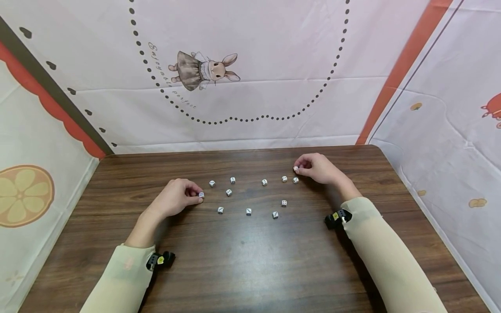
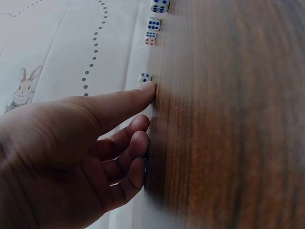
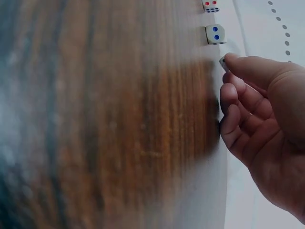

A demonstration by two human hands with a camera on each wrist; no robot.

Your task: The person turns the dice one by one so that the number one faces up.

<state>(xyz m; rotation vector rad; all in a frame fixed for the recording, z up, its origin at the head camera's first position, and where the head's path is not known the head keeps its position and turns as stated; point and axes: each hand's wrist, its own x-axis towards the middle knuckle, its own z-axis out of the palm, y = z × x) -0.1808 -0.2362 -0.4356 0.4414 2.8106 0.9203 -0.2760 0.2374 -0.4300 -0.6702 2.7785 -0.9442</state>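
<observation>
At the left of the scattered dice, my left hand (image 1: pixel 176 198) pinches a white die (image 1: pixel 201 195) between thumb and fingers, low over the table. The left wrist view shows that die (image 2: pixel 145 78) just past the thumb tip, partly covered; the other fingers curl loosely below. On the far right side, my right hand (image 1: pixel 318 168) holds another white die (image 1: pixel 295 168) by thumb and fingertips. Only a sliver of this die (image 3: pixel 223 64) shows in the right wrist view. Closest to the right hand lies a die (image 1: pixel 295 180); a die (image 1: pixel 212 183) lies just beyond the left fingertips.
Several more white dice, among them one die (image 1: pixel 248 211) in front and one die (image 1: pixel 264 182) further back, lie spread between the hands on the brown wooden table (image 1: pixel 242 269). A printed cloth (image 1: pixel 266 52) hangs behind the table's far edge and along both sides.
</observation>
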